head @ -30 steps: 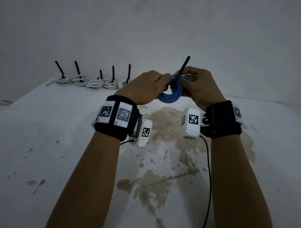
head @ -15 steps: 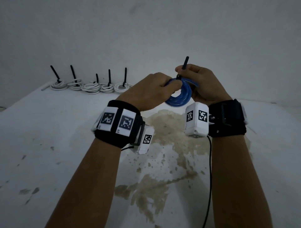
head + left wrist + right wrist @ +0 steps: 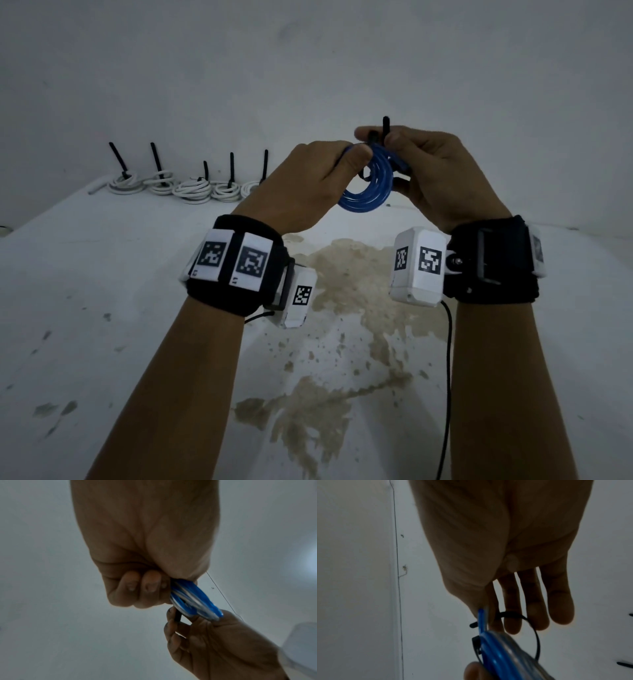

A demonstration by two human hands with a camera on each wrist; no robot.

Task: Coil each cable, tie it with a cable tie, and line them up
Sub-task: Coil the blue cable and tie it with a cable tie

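Both hands (image 3: 308, 185) raised around blue coil (image 3: 366, 186)

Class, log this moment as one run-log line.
left hand: holds blue cable | right hand: pinches black tie | tie: loose loop | done: five white coils

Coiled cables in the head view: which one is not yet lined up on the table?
The blue coiled cable, held in the air between the left hand and right hand. The five white tied coils lie in a row by the wall.
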